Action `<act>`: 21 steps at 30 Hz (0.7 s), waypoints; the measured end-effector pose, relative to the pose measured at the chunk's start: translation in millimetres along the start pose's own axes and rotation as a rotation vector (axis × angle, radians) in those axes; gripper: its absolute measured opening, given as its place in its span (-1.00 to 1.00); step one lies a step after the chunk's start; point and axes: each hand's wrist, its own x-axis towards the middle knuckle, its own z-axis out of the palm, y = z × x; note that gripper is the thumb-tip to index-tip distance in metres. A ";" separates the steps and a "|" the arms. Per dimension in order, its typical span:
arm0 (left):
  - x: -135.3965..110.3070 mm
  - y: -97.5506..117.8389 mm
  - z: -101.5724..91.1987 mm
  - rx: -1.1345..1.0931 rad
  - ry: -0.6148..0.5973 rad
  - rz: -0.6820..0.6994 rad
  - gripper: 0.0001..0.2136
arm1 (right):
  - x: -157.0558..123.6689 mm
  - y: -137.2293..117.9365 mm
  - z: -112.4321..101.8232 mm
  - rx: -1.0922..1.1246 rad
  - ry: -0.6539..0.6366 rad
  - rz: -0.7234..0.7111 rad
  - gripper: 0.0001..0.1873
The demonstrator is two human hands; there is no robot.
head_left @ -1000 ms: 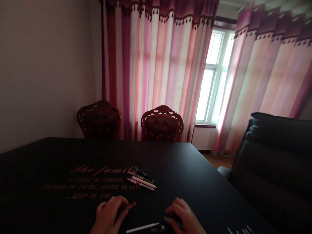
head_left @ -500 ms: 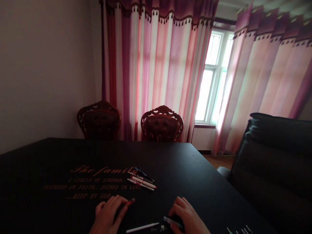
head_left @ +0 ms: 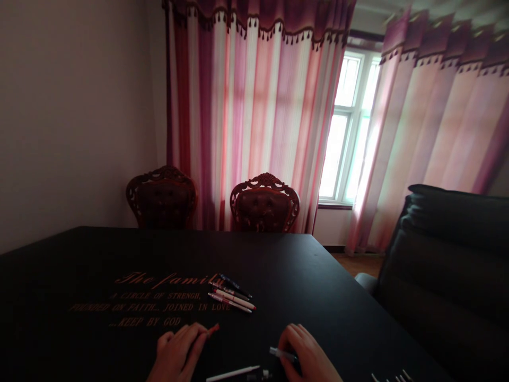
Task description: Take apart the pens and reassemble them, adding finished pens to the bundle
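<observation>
My left hand [head_left: 177, 351] is closed in a pinch on a small red piece [head_left: 213, 330] above the black table [head_left: 119, 254]; its kind is not clear. My right hand [head_left: 306, 350] grips a clear, greyish pen barrel [head_left: 278, 352], whose end sticks out to the left of the fingers. Between the hands, near the bottom edge, lies a slim white stick [head_left: 233, 373], like a pen part. Beside it is a small dark piece with a light end [head_left: 260, 375], partly cut off. Beyond the hands several pens [head_left: 231, 302] lie together, white-and-red and dark.
Fork-like metal tips [head_left: 403, 376] show at the bottom right. Two carved chairs [head_left: 265, 204] stand behind the table's far edge, before striped curtains [head_left: 254, 106]. A black armchair [head_left: 449, 254] stands to the right. Gold lettering [head_left: 159, 307] is printed on the tabletop.
The pen barrel in my right hand has shifted slightly and its left end sits a little higher. The red piece has turned a little in my left fingers. The pens beyond lie as before.
</observation>
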 end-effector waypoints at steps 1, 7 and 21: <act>0.1 1.6 -0.7 0.005 0.000 0.000 -0.78 | 0.1 0.1 0.2 0.000 -0.002 0.004 -0.78; 1.2 6.7 -3.0 0.035 0.035 -0.015 -0.88 | 0.5 -1.9 -2.1 0.031 -0.009 0.011 -0.78; 2.3 -0.3 2.7 -0.004 0.059 -0.063 -0.90 | -0.8 2.9 -1.1 0.077 0.005 0.037 -0.81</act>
